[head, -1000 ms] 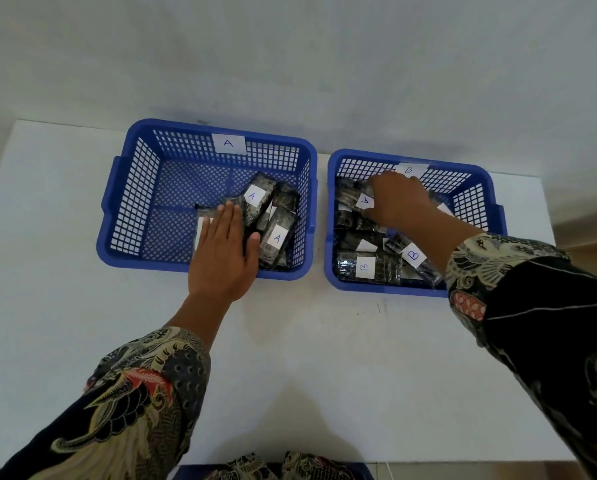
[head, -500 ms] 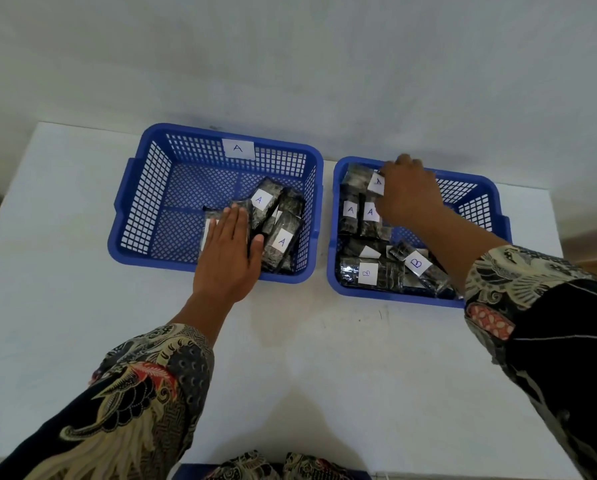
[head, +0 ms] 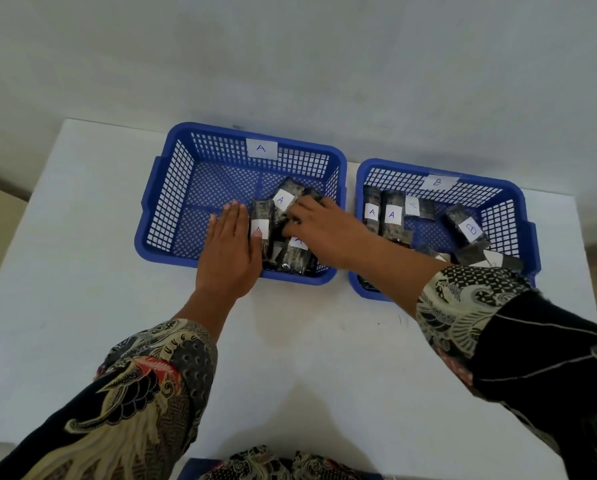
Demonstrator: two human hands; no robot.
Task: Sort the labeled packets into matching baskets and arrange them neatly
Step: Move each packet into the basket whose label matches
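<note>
— Where do the two hands sit relative to the basket marked A [head: 158, 216]?

— Both reach into it. The left hand [head: 229, 252] lies flat over its near rim, fingers straight and close together, pointing toward the far wall, with its thumb side against a dark packet [head: 261, 227] that bears a white label. The right hand [head: 319, 230] comes across from the right side, over the wall between the baskets, and rests on the heap of packets [head: 295, 256] in that basket's right half. Its fingers are bent down onto the heap; whether they pinch one packet or only press on it, I cannot tell.

— And the packets themselves?

— In the basket marked A, several dark packets lie bunched in the right half, one with its A label [head: 280, 199] face up just beyond the right hand's fingers. To the right of that basket stands the basket marked B [head: 519, 202], almost touching it. Two packets with A labels [head: 382, 213] lie side by side at its left wall, and one with a B label [head: 470, 229] lies tilted toward its right wall.

— What do the baskets stand on?

— A white table [head: 82, 289], set against a pale wall.
</note>
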